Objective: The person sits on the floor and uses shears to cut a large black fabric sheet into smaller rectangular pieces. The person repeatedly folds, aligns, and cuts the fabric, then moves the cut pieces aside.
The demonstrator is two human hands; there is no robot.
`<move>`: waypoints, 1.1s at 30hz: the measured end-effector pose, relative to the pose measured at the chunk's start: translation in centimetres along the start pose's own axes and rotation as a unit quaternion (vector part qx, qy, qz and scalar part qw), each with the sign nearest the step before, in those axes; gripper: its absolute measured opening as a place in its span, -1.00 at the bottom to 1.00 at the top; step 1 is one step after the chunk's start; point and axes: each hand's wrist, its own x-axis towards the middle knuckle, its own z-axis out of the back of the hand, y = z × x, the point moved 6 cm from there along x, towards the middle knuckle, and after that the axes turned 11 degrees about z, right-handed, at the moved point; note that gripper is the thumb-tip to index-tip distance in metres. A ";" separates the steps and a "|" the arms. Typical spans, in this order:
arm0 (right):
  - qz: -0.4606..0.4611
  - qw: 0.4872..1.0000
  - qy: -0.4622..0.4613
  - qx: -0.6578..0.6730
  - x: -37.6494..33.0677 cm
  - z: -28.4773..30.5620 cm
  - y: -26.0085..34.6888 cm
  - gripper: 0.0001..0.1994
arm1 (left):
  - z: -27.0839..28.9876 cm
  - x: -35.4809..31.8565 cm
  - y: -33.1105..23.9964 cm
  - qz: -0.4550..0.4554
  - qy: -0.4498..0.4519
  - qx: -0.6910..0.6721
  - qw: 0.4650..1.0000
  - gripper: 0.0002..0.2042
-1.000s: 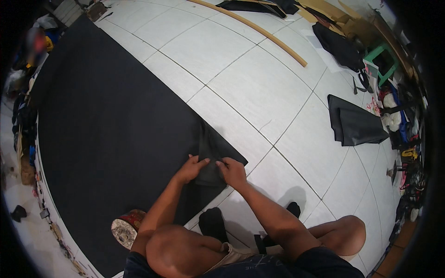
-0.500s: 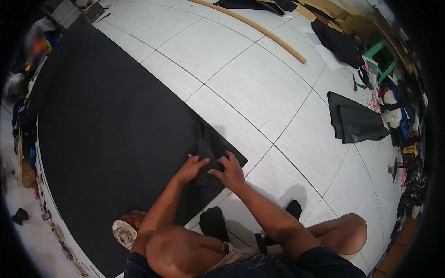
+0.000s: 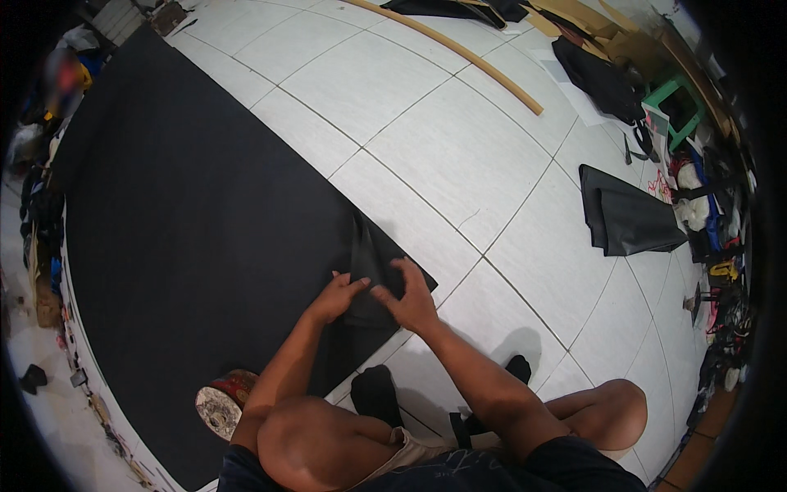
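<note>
A large black sheet [image 3: 197,205], which looks like smooth synthetic leather or vinyl, lies over the floor on the left. Near its right corner a layer is folded back, and the fold [image 3: 369,283] stands up in a crease. At the crease's left side my left hand [image 3: 332,298] grips the folded layer, its thumb pointing right. Over the corner, just right of the fold, my right hand [image 3: 414,299] is open, thumb and fingers apart. Whether its fingertips touch the sheet is hard to tell.
White floor tiles [image 3: 459,189] stretch to the right. A folded black sheet [image 3: 627,213] lies there, with a green stool [image 3: 676,111] and clutter behind. A long tan strip [image 3: 467,56] crosses the far floor. By my left knee sits a round red object with a pale end [image 3: 221,406].
My right hand has lifted slightly and its fingers have spread wider, off the fold. My left hand stays nearly where it was.
</note>
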 end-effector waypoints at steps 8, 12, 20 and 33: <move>0.040 0.996 0.031 -0.068 -1.0 -1.0 -1.8 -0.58 | -0.4 0.3 0.0 -0.015 -0.005 0.011 1.000 -0.62; 0.037 0.999 0.023 -0.021 -0.7 -1.2 -2.5 -0.68 | 0.4 0.8 1.2 -0.017 -0.007 -0.033 0.999 -0.62; 0.017 0.997 -0.047 0.066 0.0 -0.3 -1.8 -0.56 | 0.0 0.1 0.5 0.011 0.021 -0.054 0.998 -0.60; 0.015 0.999 -0.044 0.019 -1.1 -0.2 -4.1 -0.56 | -0.4 0.8 1.5 -0.013 -0.010 0.026 1.000 -0.61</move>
